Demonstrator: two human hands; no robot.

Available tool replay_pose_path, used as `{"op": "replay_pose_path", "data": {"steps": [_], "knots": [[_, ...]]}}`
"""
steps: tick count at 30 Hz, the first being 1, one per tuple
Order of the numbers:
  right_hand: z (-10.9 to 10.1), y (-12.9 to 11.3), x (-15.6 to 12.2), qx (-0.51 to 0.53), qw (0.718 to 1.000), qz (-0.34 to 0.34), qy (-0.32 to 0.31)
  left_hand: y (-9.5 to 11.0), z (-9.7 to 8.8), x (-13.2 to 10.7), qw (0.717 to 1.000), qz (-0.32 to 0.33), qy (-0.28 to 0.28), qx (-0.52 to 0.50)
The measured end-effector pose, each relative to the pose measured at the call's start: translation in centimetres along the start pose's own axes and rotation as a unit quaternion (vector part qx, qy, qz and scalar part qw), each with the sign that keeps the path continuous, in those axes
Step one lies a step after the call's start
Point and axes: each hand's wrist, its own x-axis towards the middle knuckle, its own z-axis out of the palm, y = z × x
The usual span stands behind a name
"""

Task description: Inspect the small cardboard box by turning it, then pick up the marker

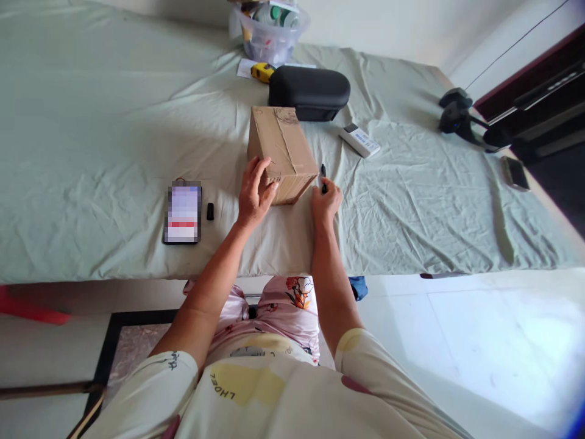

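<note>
A taped brown cardboard box (281, 149) sits on the pale green bedsheet (114, 134) in front of me. My left hand (255, 190) rests on the box's near left corner, fingers curled over its edge. My right hand (325, 200) is closed around a black marker pen (323, 177), tip up, just right of the box's near corner. A small black pen cap (210, 211) lies on the sheet to the left, beside a phone (183, 212) with its screen lit.
Behind the box lie a black zip case (309, 91), a yellow tape measure (262, 72) and a clear plastic tub (269, 33). A white remote (359, 140) is at the right. Black gear (461, 116) and another phone (515, 172) sit at the far right edge.
</note>
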Motion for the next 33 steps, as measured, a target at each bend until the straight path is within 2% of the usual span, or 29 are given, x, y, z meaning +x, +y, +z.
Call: {"op": "replay_pose_path", "data": {"steps": [3,7,13,15,18,21,25,29,33], "knots": [[0.1,-0.4,-0.1,0.111,0.991,-0.023,0.064,-0.1,0.3,-0.1,1.0,0.006,0.008,0.001],[-0.1,-1.6,-0.6,0.248,0.953,-0.061,0.162,-0.2,0.4,-0.3,1.0,-0.007,0.004,-0.017],[-1.7,-3.4,-2.5,0.333,0.902,-0.074,0.264,-0.5,0.5,-0.4,1.0,0.0,-0.002,-0.021],[-2.2,-3.9,-3.4,0.337,0.904,-0.102,0.244,-0.5,0.5,-0.3,1.0,0.0,-0.003,-0.019],[-2.6,-4.9,-4.8,0.349,0.916,-0.139,0.139,-0.6,0.4,-0.2,1.0,0.001,-0.009,-0.011],[-2.7,-6.0,-6.0,0.398,0.902,-0.158,0.059,-0.4,0.3,-0.1,1.0,0.008,-0.014,0.005],[-2.6,-7.2,-7.3,0.448,0.869,-0.21,0.034,-0.1,0.0,0.1,1.0,0.01,-0.017,0.012],[-2.3,-7.7,-8.5,0.423,0.877,-0.226,0.011,0.2,-0.1,0.1,0.999,0.017,-0.028,0.004],[-2.0,-6.9,-9.0,0.407,0.88,-0.243,0.018,0.4,-0.2,0.0,1.0,0.012,-0.028,0.001]]}}
